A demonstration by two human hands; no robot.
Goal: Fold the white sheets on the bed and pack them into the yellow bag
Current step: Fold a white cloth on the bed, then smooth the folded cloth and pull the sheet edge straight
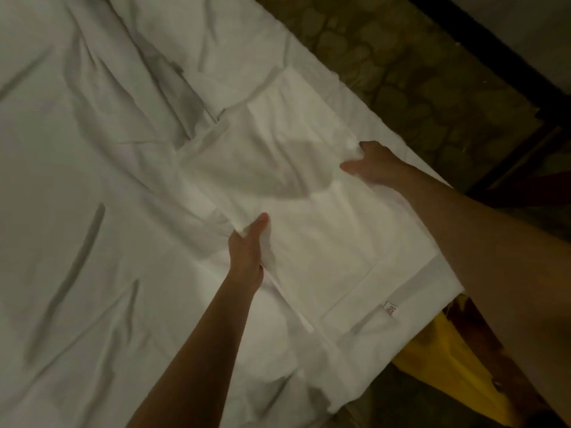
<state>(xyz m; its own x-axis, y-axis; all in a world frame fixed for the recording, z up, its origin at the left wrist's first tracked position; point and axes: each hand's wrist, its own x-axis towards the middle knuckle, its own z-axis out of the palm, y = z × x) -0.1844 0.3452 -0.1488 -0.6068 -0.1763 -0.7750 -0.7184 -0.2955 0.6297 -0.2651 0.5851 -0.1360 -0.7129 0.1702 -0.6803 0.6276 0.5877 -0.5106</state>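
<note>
A partly folded white sheet (312, 242) lies on the bed near its right edge, with a small label at its near corner. My left hand (247, 251) grips the sheet's left edge, thumb on top and fingers tucked under the cloth. At the far right corner my right hand (370, 165) pinches a bunched bit of the same sheet. The stretch of cloth between my hands sags in a fold. The yellow bag (445, 362) sits on the floor beside the bed at the lower right, partly hidden by the sheet and my right arm.
More rumpled white sheets (92, 149) cover the rest of the bed to the left and far side. A dark patterned floor (417, 72) runs along the bed's right edge, with dark furniture at the far right.
</note>
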